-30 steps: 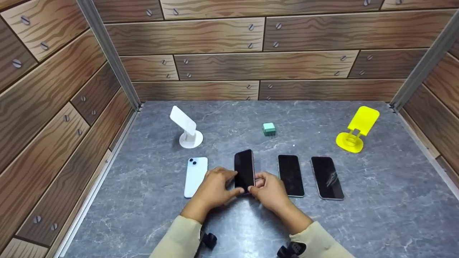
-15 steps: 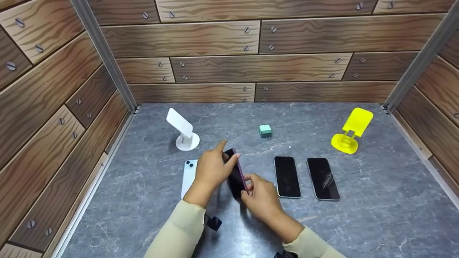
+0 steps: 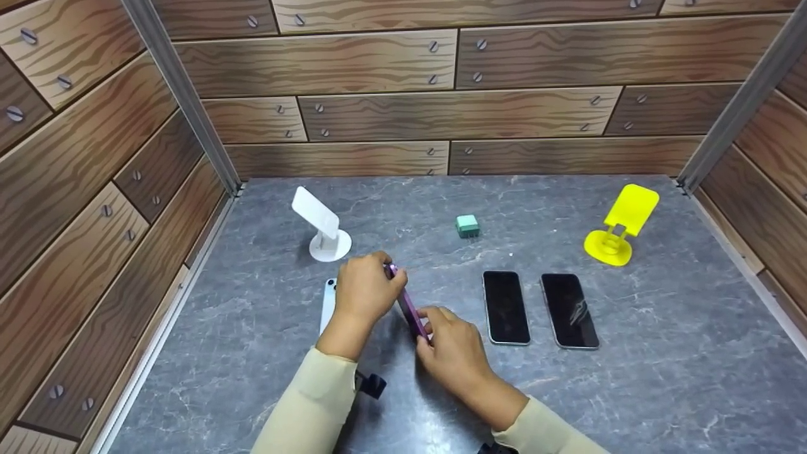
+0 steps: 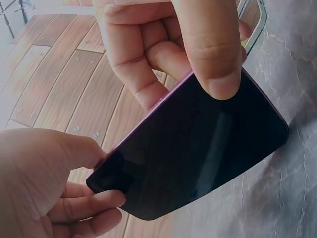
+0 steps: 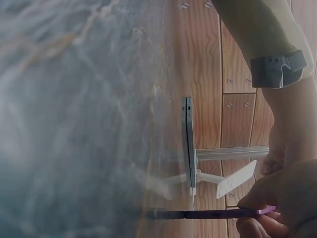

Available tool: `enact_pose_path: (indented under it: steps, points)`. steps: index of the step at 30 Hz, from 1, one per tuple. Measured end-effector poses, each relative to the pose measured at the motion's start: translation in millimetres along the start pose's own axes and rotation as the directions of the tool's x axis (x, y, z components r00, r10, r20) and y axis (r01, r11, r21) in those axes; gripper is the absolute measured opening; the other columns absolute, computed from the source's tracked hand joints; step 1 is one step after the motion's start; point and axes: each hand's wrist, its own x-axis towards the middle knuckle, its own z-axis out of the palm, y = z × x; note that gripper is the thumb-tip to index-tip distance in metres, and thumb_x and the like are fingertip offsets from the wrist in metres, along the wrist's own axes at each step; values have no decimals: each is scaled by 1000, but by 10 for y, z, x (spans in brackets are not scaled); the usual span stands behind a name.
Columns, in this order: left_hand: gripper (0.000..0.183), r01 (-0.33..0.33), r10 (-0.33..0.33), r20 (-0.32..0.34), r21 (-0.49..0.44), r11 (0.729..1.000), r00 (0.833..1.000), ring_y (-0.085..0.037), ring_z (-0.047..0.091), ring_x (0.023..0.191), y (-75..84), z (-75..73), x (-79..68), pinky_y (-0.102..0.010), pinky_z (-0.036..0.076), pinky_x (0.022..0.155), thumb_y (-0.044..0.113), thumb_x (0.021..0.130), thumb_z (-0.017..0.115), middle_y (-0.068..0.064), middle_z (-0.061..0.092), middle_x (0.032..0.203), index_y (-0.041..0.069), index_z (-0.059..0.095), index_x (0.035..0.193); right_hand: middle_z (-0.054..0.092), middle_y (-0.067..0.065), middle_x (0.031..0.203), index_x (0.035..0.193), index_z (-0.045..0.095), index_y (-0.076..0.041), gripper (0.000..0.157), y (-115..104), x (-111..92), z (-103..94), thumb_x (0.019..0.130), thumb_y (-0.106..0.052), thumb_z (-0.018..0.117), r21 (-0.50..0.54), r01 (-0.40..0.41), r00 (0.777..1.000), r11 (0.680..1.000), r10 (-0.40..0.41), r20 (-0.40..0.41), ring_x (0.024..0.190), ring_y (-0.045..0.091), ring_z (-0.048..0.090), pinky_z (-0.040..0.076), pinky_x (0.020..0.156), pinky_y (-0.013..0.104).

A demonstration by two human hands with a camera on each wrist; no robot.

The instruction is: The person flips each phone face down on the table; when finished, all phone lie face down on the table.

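Note:
My left hand (image 3: 365, 293) grips the upper end of a phone with a purple edge (image 3: 411, 314). Near its lower end, my right hand (image 3: 455, 353) pinches the same phone. In the left wrist view the black screen (image 4: 183, 153) faces the camera, with the right thumb pressed on it. Tipped up onto its long side, the phone shows mostly its edge in the head view; in the right wrist view it stands edge-on, its lower edge at the tabletop. Partly hidden behind my left hand lies a light blue phone (image 3: 328, 306).
Two black-screened phones, one nearer (image 3: 506, 308) and one farther right (image 3: 569, 310), lie on the grey marbled table (image 3: 643, 384). At the back stand a white phone stand (image 3: 320, 224), a small green block (image 3: 468, 226) and a yellow phone stand (image 3: 621, 224). Wood-patterned walls enclose the table.
My left hand has moved from the phone's lower left side up to its top end. The phone has turned from screen-up onto its side, shifting slightly left with my right hand.

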Motion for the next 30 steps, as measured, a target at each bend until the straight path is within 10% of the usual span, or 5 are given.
enact_pose_path:
  steps: [9, 21, 30]
  points:
    - [18, -24, 24, -24, -5, 1000, 999, -36, 74, 70, -21, -7, -26, -51, 60, 67, 25, 85, 81, -6, 77, 73, 9, 85, 92, 73, -7, 82, 117, 76, -8, 39, 3, 11, -1, 79, -9, 86, 163, -138, 980, 977, 111, 167, 71, 7, 68, 56, 70, 28]
    - [26, 44, -24, 82, -239, 970, 996, -17, 66, 73, -196, 90, -13, -39, 57, 69, 16, 90, 81, -4, 79, 81, 7, 85, 114, 71, 6, 104, 138, 64, 1, 73, 236, 2, -11, 76, -12, 100, 336, -447, 850, 829, 276, 448, 88, 16, 71, 58, 77, 25]
    - [28, 176, -95, 213, -405, 897, 972, -15, 72, 78, -408, 269, 8, -34, 61, 74, 15, 98, 79, -9, 83, 92, 3, 82, 123, 71, 2, 99, 137, 66, 3, 74, 283, 65, 7, 70, 2, 97, 147, -318, 901, 936, 251, 353, 82, 11, 66, 56, 75, 26]
